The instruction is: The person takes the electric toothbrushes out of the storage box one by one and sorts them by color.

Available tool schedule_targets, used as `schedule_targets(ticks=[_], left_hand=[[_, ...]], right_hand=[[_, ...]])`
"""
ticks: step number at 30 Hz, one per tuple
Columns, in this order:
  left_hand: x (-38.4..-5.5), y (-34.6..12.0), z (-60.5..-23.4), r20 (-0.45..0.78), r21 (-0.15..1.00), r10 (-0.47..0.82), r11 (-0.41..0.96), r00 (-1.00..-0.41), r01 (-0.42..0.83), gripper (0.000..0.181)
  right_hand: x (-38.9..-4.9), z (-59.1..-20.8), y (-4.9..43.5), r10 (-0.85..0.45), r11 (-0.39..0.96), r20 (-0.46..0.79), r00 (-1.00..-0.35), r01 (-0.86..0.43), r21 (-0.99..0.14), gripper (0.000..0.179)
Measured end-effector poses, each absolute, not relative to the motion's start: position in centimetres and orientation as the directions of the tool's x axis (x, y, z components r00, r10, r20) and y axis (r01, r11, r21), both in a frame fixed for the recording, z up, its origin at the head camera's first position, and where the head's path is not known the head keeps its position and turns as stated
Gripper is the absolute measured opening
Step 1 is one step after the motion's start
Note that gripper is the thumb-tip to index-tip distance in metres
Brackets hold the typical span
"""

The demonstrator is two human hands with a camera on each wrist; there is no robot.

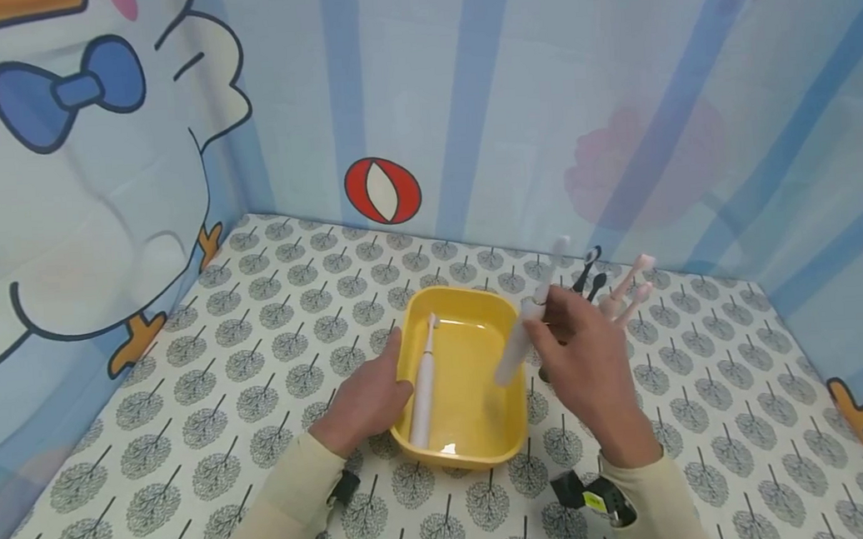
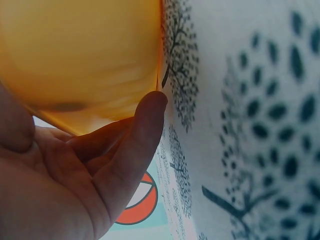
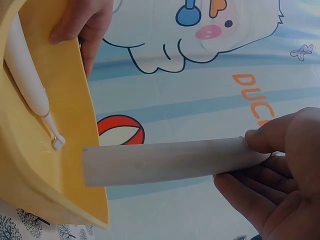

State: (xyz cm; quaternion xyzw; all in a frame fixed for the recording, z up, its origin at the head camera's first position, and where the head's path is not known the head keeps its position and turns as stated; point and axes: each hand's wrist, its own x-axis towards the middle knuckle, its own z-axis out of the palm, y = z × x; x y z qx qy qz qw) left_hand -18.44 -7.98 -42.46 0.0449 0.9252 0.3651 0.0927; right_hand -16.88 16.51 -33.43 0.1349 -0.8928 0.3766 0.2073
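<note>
A yellow tray (image 1: 469,375) stands on the patterned cloth. My left hand (image 1: 364,399) grips its left wall, thumb over the rim and fingers outside; the left wrist view shows the fingers against the tray's outer side (image 2: 85,55). Inside, along the left wall, lies a white electric toothbrush (image 1: 425,391), its head toward the far end. Over the tray's right rim, my right hand (image 1: 594,358) pinches a second white electric toothbrush (image 1: 513,354) around the upper handle, tilted with the handle's bottom end toward the tray. In the right wrist view that handle (image 3: 165,162) hangs apart from the tray.
Beyond my right hand lie black toothbrushes (image 1: 588,271) and pink toothbrushes (image 1: 631,276), partly hidden by the hand. The tree-patterned cloth (image 1: 259,382) covers the table. A cartoon-printed curtain (image 1: 419,95) rises at the back and sides.
</note>
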Motion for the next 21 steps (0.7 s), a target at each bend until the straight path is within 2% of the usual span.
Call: schedule_targets(ticks=[16, 21], left_hand=[[-18.5, -8.0, -42.4, -0.132, 0.665, 0.152, 0.746, -0.98, 0.026, 0.082], [-18.4, -8.0, -42.4, -0.131, 0.669, 0.151, 0.743, -0.98, 0.025, 0.082]], right_hand=[[-15.7, -33.1, 18.9, 0.036, 0.727, 0.518, -0.854, -0.333, -0.6, 0.023], [-15.4, -33.1, 19.9, 0.073, 0.738, 0.527, -0.846, -0.31, -0.6, 0.026]])
